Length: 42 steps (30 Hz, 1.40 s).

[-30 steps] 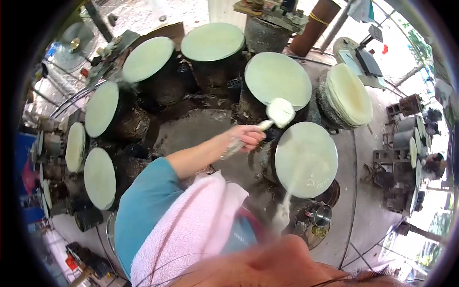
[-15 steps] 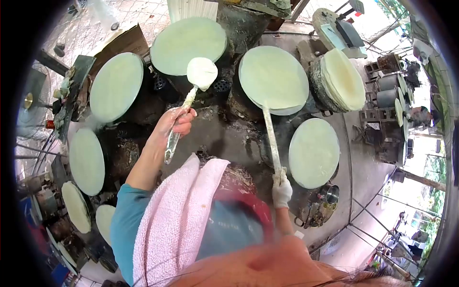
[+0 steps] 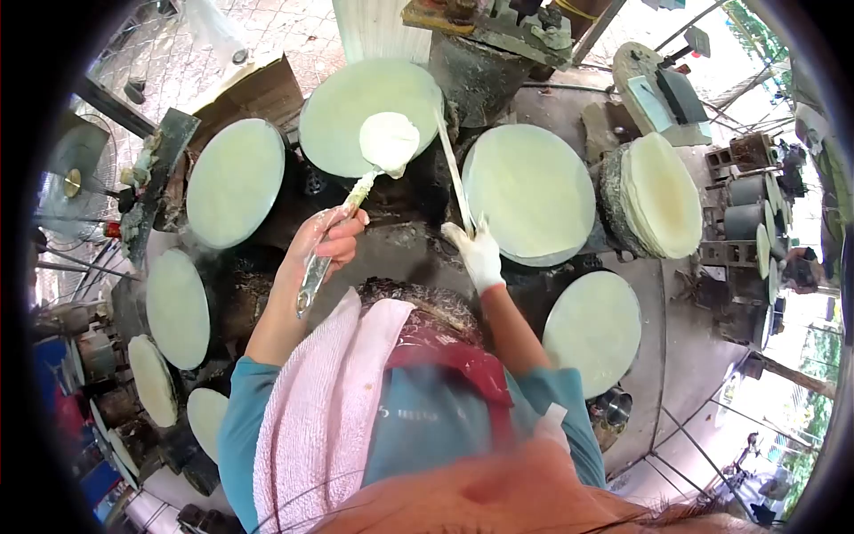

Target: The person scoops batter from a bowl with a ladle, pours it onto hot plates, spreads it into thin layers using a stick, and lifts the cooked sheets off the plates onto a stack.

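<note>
My left hand, bare, is wrapped round the handle of a ladle whose bowl is covered in pale batter. The ladle's bowl hangs over the near part of a round, pale green-white griddle. My right hand wears a white glove and grips a long flat stick. The stick's far tip is at the right edge of that same griddle. Just right of the stick lies another round griddle with a thin pale sheet on it.
More round griddles stand at left, lower left and lower right. A stack of pale round sheets is at right, near a metal cup. A cardboard box and a fan are at upper left.
My left hand has moved left with the ladle, from the right griddles to the upper middle one. My gloved hand has come forward and left, bringing the stick from the right griddle to the upper middle one.
</note>
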Tool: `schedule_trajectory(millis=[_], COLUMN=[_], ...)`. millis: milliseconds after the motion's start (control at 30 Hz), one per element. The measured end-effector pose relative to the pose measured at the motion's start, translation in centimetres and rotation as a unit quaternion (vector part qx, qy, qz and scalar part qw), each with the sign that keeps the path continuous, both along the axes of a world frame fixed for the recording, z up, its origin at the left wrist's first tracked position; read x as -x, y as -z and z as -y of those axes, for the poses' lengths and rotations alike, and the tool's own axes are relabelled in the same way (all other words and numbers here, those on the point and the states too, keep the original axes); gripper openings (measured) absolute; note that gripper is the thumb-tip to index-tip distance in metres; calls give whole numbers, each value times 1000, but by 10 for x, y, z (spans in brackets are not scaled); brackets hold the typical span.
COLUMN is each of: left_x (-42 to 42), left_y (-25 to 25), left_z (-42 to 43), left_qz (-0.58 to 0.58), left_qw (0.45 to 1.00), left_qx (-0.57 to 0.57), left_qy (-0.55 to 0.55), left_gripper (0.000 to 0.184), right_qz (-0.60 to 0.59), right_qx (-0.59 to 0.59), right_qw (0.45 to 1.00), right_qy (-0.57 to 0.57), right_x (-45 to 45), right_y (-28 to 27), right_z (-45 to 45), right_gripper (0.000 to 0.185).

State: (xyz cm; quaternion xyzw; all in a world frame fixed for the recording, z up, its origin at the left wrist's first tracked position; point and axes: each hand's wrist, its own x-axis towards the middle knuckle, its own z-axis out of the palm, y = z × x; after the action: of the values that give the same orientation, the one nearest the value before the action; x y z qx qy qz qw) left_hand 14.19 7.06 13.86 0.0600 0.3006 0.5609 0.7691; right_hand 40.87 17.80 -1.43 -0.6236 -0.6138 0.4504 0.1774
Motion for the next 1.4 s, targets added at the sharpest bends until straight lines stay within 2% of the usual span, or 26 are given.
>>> schedule_trajectory(millis=[33,67,100,167,267,367,400,500,567,700,767,833,900,967,1000,1100,1133,1200,1300,1367,1400], left_x=[1,3,5,9,26,43,50,63,66,60,46,27,7,-19,-33,-79,-94,-122,-162,-186,-198], left_y=[-3,-7,-13,-23,-33,-38,-37,-29,-27,-23,-22,-22,-19,-17,-18,-24,-25,-26,-30,-30,-31], left_z=[-6,-13,-19,-33,-64,-94,-105,-134,-152,-178,-189,-200,-207,-213,-215,-221,-222,-224,-225,-225,-225], left_qz=[-7,-4,-21,-52,-69,-135,-136,-138,-139,-123,-126,-138,-146,-141,-140,-151,-158,-170,-176,-200,-210], left_qw=[1000,1000,1000,999,997,988,987,983,980,978,977,974,971,972,973,972,971,970,967,963,960], left_qx=[3,7,9,10,12,43,42,48,48,44,45,38,19,11,3,-11,-11,-15,-4,8,7], left_qy=[-1,1,1,5,38,64,76,110,131,160,166,178,188,186,184,178,177,176,183,183,187], left_gripper=[29,29,29,29,26,27,27,26,25,26,26,26,26,25,25,25,25,26,26,26,26], right_qz=[169,229,249,277,311,305,329,306,265,312,300,290,187,10,31,-63,-156,-259,-265,-346,-317], right_qx=[-96,-64,-116,-80,-151,-114,-170,-126,-258,-284,-232,-257,-282,-323,-307,-326,-364,-379,-336,-341,-337], right_qw=[980,971,961,957,938,945,929,944,929,907,925,920,930,917,906,871,837,779,745,688,708], right_qy=[-29,-37,-45,-31,-20,-26,-4,-8,26,7,22,50,141,236,291,362,378,427,513,539,533], right_x=[15,31,42,59,68,56,50,10,-29,-106,-156,-187,-247,-307,-346,-442,-466,-494,-500,-519,-520], right_y=[-9,-26,-17,-14,32,27,15,-65,-96,-178,-214,-272,-298,-304,-301,-246,-211,-150,-77,-12,-2], right_z=[-16,-37,-57,-91,-128,-155,-159,-189,-218,-290,-336,-342,-353,-354,-358,-350,-346,-330,-300,-291,-283], right_gripper=[88,106,105,104,90,75,59,45,31,40,45,45,44,44,40,39,37,38,39,38,37])
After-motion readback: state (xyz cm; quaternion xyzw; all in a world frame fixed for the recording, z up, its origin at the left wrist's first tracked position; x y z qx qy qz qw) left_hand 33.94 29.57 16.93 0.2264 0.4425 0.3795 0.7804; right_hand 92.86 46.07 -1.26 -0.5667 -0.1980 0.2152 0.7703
